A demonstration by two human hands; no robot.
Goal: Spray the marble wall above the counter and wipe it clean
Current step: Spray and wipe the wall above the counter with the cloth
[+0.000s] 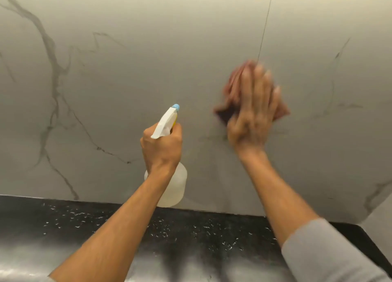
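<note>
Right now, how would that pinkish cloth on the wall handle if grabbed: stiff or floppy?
Probably floppy: the pinkish-red cloth bunches in folds under the flat right hand. Likely light: palm pressure alone seems to pin it to the grey-veined marble wall.

Right forearm [275, 196] is uncovered from the wrist back to a plain light-grey sleeve [331, 254] of smooth matte fabric with no print or seam visible; its cuff edge crosses the arm and the cloth fills the frame corner at 4 to 5 o'clock. Right hand [252, 116] is smeared by motion blur, so nail and knuckle detail cannot be read. Left forearm [118, 228], entering at 7 o'clock, is uncovered along its whole visible length, and the left hand [161, 148] is sharp, with knuckles and wrist tendons showing.
</note>
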